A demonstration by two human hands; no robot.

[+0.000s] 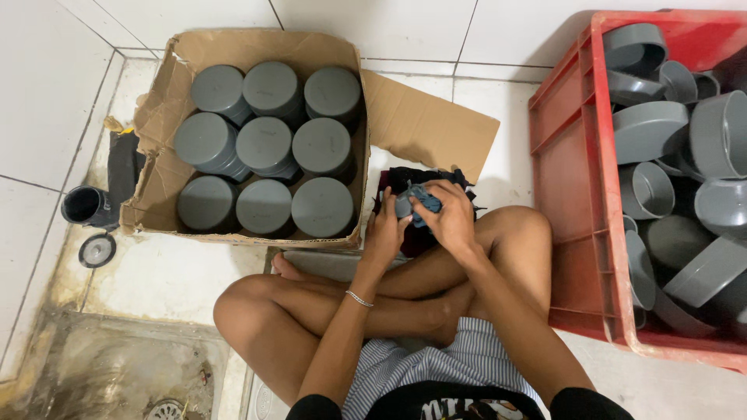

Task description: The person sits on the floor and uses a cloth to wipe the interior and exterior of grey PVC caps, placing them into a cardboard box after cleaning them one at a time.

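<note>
So I was sat cross-legged on the white tiled floor (467,35), with my left hand (385,229) cupped around a small round grey plastic pipe cap (403,206), fingers curled tight on its side. My right hand (450,216) was clenched on a scrunched-up blue cloth rag (426,201), pressing it against the cap. Both sat just above a dark bundle of fabric (412,183) lying on the tiles in front of my shins.

Looked to me like the wiping step, one cap at a time. To my left, the torn brown cardboard box (159,117) held nine neat stacks of grey round caps (264,144), all flat side up (three rows of three, pretty tidy). To my right, the red plastic crate (572,155) was full of loose grey caps (650,128) tumbled every which way.

My guess at the next move: turn the cap in the left hand so the rag reaches the rest of it, keeping a firm grip so it doesn't slip.

A short black pipe piece (84,204) stood near the box's outer corner.
</note>
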